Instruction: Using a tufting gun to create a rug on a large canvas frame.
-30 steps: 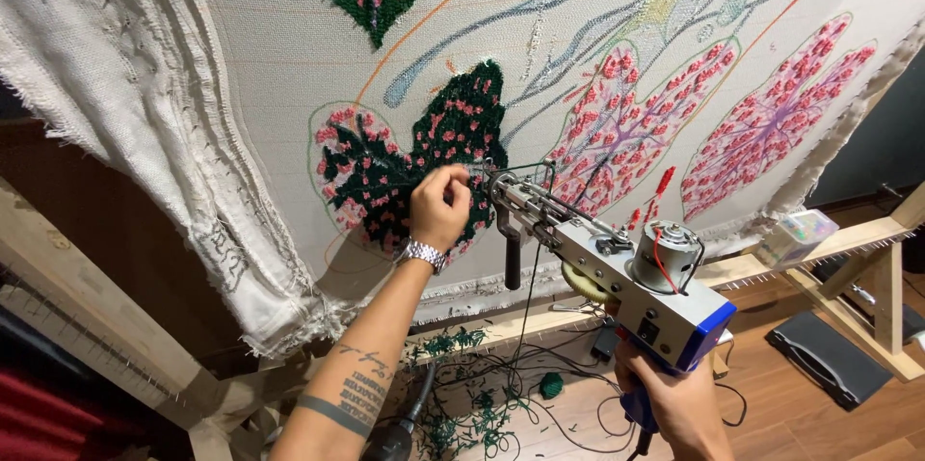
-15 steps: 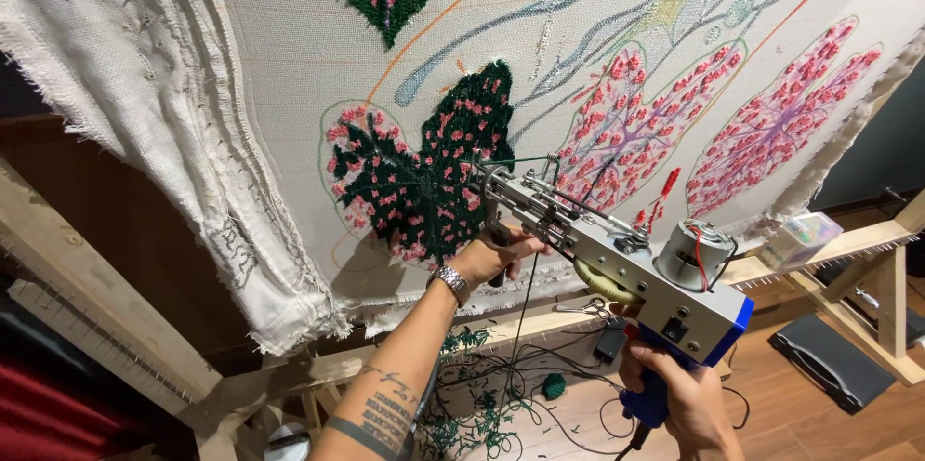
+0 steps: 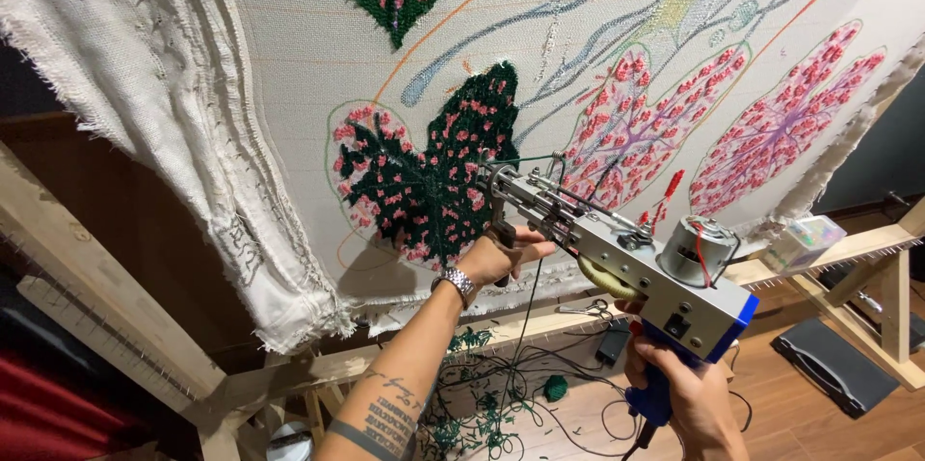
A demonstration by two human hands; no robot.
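Note:
A grey tufting gun with a blue back end points its needle at the dark green and pink tufted leaf on the stretched white cloth. My right hand grips the gun's blue rear handle from below. My left hand, with a metal watch on the wrist, is closed on the black front handle under the gun's nose. Green yarn runs from the gun down toward the floor.
The wooden frame rail runs under the cloth, with scissors and a small clear box lying on it. Green yarn scraps and cables litter the wooden floor. Loose cloth hangs at the left over a slanted beam.
My left hand has left the needle tip at the cloth, dropped down and closed on the gun's front handle. The gun has stayed aimed at the green leaf.

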